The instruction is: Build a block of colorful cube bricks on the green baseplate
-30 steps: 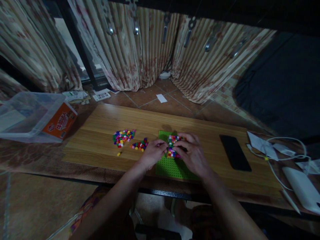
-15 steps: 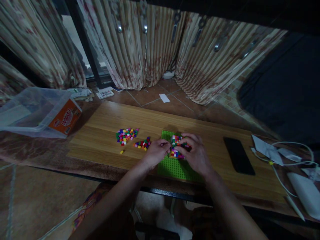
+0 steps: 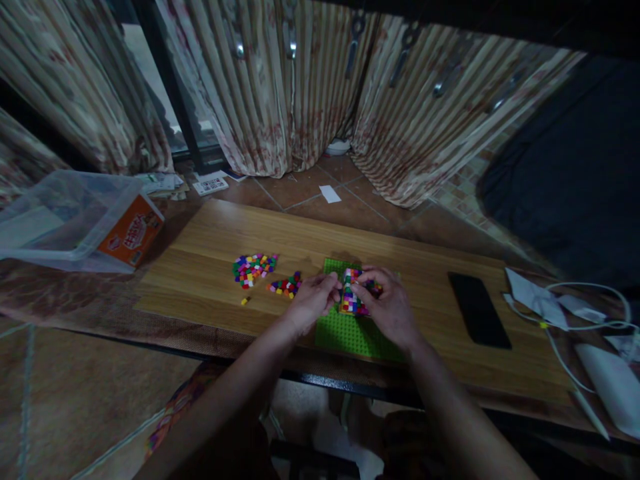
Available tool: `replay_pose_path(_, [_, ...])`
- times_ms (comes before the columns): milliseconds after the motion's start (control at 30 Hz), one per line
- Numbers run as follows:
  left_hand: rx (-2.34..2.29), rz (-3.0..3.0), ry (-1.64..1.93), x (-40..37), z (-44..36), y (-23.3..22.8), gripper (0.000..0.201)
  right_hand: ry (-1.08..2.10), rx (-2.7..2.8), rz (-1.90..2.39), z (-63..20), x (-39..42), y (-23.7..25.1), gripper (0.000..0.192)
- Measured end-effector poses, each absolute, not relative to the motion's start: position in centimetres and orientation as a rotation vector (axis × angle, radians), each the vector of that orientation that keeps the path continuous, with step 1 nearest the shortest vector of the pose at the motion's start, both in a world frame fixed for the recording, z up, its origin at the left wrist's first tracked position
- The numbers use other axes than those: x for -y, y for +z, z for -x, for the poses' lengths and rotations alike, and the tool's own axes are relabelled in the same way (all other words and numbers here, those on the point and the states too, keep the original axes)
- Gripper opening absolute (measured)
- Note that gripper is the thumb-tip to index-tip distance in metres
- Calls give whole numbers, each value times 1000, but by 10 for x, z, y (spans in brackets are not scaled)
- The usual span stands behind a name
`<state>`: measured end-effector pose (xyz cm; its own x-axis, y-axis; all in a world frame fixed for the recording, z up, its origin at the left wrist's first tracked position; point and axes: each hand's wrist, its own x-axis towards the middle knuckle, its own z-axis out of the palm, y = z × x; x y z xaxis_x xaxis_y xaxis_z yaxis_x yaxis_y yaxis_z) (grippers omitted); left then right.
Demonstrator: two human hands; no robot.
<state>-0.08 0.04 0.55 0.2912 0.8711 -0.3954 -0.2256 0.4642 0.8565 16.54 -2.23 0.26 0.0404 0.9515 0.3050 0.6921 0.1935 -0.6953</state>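
A multicoloured block of small toy bricks (image 3: 349,301) sits on a green studded baseplate (image 3: 345,337). My right hand (image 3: 390,308) arches over the block from the right, thumb and fingers curled down onto its top and hiding much of it. Just off the block's left edge is my left hand (image 3: 313,301), its thumb and forefinger pressed together; whatever they pinch is too small to make out. Left of that hand lies a small pile of loose bricks (image 3: 286,285). A larger brick pile (image 3: 254,268) lies farther left, with a yellow brick (image 3: 245,301) apart below it.
The wooden board (image 3: 200,267) carries all this. A black phone (image 3: 479,310) lies to the right, beside white cables (image 3: 585,287) and a white device (image 3: 610,387). At far left stands a clear plastic bin (image 3: 75,250) with an orange label. Curtains (image 3: 320,87) hang behind.
My left hand's fingers have drawn slightly left and up from the block's edge. The right hand stays over the block, its fingertips shifted a little, showing more of the left side.
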Motion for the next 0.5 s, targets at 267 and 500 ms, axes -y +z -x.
replay_pose_path(267, [-914, -622, 843, -3, 6, 13, 39, 497, 1680, 1532, -165, 18, -3, 14])
replay_pose_path(500, [-812, -632, 822, -1, 8, 21, 36, 355, 1688, 1468, -159, 25, 11, 15])
